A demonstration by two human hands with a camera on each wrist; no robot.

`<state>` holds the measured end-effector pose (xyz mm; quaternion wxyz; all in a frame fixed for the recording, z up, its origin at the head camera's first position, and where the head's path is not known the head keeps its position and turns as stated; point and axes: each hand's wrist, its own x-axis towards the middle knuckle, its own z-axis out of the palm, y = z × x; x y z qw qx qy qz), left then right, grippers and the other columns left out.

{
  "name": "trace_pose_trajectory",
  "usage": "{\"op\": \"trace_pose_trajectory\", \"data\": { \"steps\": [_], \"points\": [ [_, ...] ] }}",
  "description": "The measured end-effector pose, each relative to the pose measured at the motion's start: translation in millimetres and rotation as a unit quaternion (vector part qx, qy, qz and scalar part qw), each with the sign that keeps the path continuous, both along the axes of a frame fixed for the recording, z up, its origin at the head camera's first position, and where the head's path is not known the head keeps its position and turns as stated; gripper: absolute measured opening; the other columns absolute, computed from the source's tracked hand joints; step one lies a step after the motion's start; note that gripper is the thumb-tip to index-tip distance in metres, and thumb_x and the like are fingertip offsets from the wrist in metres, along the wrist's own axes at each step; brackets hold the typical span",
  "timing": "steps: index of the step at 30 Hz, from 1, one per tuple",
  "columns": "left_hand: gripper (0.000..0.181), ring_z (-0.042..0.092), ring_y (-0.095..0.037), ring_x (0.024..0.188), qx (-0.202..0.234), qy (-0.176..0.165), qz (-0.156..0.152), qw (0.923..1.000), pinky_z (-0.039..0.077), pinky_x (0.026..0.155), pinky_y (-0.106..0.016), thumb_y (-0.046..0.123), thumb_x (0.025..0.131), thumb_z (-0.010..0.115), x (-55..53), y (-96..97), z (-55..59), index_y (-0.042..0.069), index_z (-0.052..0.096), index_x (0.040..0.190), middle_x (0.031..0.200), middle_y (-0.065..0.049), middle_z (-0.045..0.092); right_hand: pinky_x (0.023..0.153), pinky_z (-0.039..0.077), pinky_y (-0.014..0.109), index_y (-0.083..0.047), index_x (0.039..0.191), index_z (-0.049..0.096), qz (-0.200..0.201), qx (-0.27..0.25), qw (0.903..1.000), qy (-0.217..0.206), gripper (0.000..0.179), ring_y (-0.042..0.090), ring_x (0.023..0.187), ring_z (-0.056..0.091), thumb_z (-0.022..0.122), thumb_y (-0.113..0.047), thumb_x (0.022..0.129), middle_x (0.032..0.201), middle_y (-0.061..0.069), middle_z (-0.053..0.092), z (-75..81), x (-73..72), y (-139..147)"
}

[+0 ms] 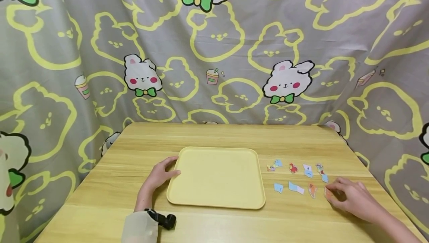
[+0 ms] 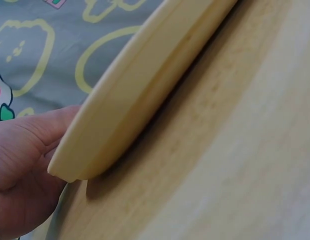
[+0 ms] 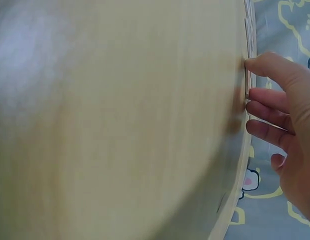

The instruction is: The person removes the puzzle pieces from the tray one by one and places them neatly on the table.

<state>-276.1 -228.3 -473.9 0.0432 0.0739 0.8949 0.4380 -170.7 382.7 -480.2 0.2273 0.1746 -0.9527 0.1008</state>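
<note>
A pale yellow tray lies flat on the wooden table in the head view. My left hand grips its left edge, the thumb over the rim and the fingers along the outer side; the left wrist view shows this hand against the tray's side wall. Off to the right, my right hand pinches a small flat orange puzzle piece between thumb and fingertips, down at the tabletop. Part of that piece is hidden by the fingers. Left of it lies another orange puzzle piece.
Between tray and right hand, loose puzzle pieces form two rows: a red piece, a blue piece, a blue and pink piece and several others. A patterned grey curtain hangs around the wooden table.
</note>
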Motion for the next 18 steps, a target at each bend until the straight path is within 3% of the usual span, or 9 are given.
{"op": "trace_pose_trajectory", "data": {
  "steps": [6, 10, 18],
  "points": [
    [0.063, 0.03, -0.04, 0.146, 0.003, 0.003, 0.004, 1.0, 0.025, 0.121, -0.055, 0.023, 0.09, 0.071, 0.3, 2.5, 0.5, 0.007, 0.045, 0.146, 0.152, -0.019, 0.043, 0.063, 0.016, 0.024, -0.02, 0.091, 0.075, 0.007, -0.026, 0.9993, -0.025, 0.026, -0.011, 0.063, 0.035, 0.087, -0.025, 0.068, 0.079, -0.023, 0.05, 1.7, -0.3, 3.8],
    [0.062, 0.031, -0.042, 0.145, -0.004, 0.006, 0.005, 1.0, 0.027, 0.12, -0.056, 0.021, 0.09, 0.071, -0.6, 5.7, 1.8, 0.006, 0.046, 0.145, 0.152, -0.02, 0.043, 0.063, 0.023, 0.023, -0.018, 0.096, 0.075, -0.015, -0.061, 0.9966, -0.054, 0.023, -0.01, 0.067, 0.039, 0.083, -0.028, 0.076, 0.08, -0.022, 0.051, 5.6, 1.2, 3.4],
    [0.055, 0.036, -0.045, 0.141, -0.045, 0.02, 0.01, 0.9987, 0.032, 0.116, -0.059, 0.02, 0.096, 0.062, 8.3, 32.1, 16.7, 0.001, 0.045, 0.145, 0.149, -0.025, 0.045, 0.059, 0.041, 0.022, -0.004, 0.107, 0.072, -0.033, -0.14, 0.9894, -0.016, 0.028, -0.006, 0.078, 0.048, 0.076, -0.018, 0.084, 0.09, 0.002, 0.063, 24.9, -7.7, -32.8]
  ]
}}
